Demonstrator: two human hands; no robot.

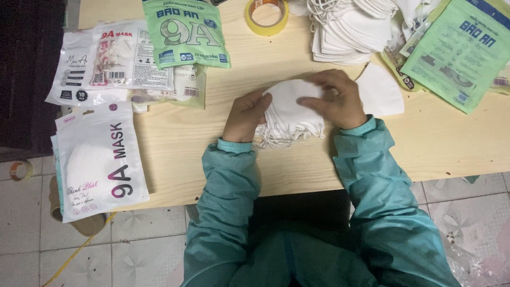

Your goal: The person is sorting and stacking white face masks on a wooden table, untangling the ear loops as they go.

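- Pinching a small stack of white masks (289,114) between both hands at mid tabletop (212,154), long axis running left to right.
- Left hand (247,114) at the stack's left end, fingers (264,101) curled narrow against it.
- Right hand (337,98) over the top right edge, fingers pressed down on it; both equally near.
- Lying far left: white pouch (98,159) with dark lettering.
- Sitting above: green packet (186,32), yellow tape roll (267,16), loose mask pile (350,29).

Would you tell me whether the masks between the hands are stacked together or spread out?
Stacked. The white masks sit in one bundle, layered edges and ear loops showing at its lower side, with the left hand and right hand gripping either end.
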